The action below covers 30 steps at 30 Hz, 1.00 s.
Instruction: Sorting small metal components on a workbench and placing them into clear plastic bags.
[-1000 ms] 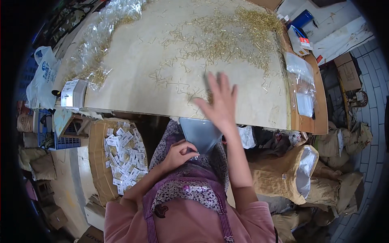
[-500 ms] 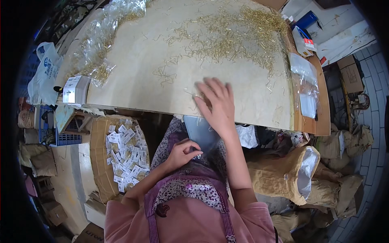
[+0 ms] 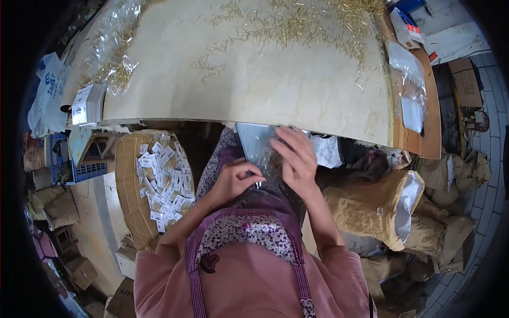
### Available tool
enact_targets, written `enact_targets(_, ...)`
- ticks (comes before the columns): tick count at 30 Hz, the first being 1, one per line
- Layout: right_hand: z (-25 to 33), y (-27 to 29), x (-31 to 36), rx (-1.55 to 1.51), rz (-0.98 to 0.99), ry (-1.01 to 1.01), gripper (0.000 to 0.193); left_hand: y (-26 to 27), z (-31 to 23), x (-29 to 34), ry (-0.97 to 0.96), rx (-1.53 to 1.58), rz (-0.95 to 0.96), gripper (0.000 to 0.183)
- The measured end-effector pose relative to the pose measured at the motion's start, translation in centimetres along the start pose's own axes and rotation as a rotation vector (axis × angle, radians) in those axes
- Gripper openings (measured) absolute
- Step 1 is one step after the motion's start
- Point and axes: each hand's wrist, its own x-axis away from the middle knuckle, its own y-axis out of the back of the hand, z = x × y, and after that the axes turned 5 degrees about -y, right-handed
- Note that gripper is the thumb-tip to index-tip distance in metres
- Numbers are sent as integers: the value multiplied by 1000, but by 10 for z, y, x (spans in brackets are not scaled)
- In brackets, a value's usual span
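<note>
Over my lap, my left hand [image 3: 237, 180] is closed, thumb and finger pinched together at a small shiny bit too tiny to make out. To its right my right hand [image 3: 298, 161] hovers at the table's front edge, fingers apart and slightly blurred. Beneath both hands lies a grey-blue tray [image 3: 249, 137] that sticks out from under the table edge, with some thin pieces of wire on it. Thin gold-coloured bent wire pieces [image 3: 302, 26] are spread over the far part of the pale tabletop [image 3: 175, 100].
Clear bags of gold pieces [image 3: 114, 58] pile up at the table's left, behind a stack of white cards [image 3: 87, 105]. Below stands a carton [image 3: 127, 185] of carded packets [image 3: 165, 180]. Clear plastic bags [image 3: 411, 95] lie at the right edge; a brown sack [image 3: 366, 209] sits below.
My right hand has drawn back from the tabletop to over the tray, near my left hand. My left hand keeps its pinch. The whole view has shifted a little.
</note>
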Motion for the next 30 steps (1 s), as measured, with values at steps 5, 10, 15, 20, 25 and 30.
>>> enact_targets(5, -3, 2, 50, 102, -170, -273, 23, 2, 6, -2, -1, -59, 22, 7)
enact_targets(10, 2, -3, 78, 27, -22, -522, 26, 2, 13, -3, 53, -21, 64, 7)
enact_targets(15, 10, 3, 80, 143, 341, -418, 28, -1, 24, 0, 54, 57, 59, 7)
enact_targets(20, 14, 1, 75, 65, 232, -548, 33, 2, 18, -4, 131, 89, 65, 6)
enact_targets(25, 2, -9, 94, -231, 529, -577, 28, 7, 33, -6, 161, 117, 197, 8)
enact_targets(30, -2, -11, 108, -214, 643, -499, 28, 7, 39, 6, 29, 62, 315, 10)
